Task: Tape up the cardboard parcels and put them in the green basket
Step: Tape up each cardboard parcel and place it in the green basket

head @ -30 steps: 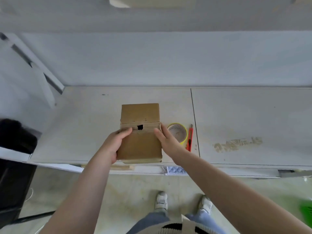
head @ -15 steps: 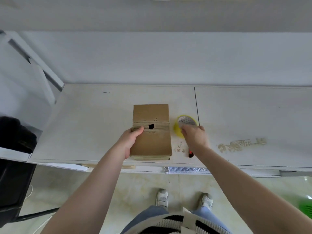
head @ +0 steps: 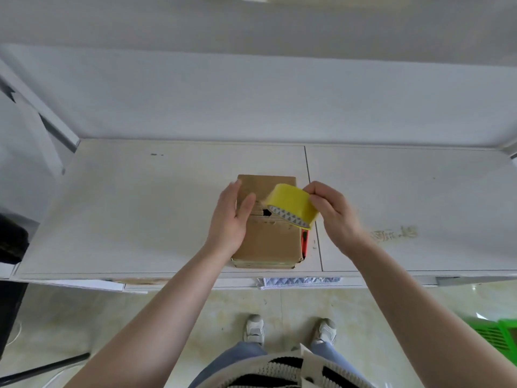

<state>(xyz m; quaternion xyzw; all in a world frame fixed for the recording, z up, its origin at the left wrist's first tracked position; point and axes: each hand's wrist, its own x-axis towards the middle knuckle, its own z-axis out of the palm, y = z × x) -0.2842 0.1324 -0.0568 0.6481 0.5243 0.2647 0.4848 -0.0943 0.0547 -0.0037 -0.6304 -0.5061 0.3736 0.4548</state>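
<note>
A cardboard parcel [head: 268, 242] lies on the white desk [head: 134, 214]. The right hand [head: 333, 214] grips a yellow tape roll [head: 291, 204] above it; the left hand [head: 230, 219], fingers straight, rests alongside.

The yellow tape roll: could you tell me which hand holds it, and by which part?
The right hand grips the tape roll by its far right rim, above the cardboard parcel.

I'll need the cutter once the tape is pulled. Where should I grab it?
The red cutter lies wedged along the box's right side, mostly hidden. Probably pinch its near end from the right, where the table is bare.
</note>
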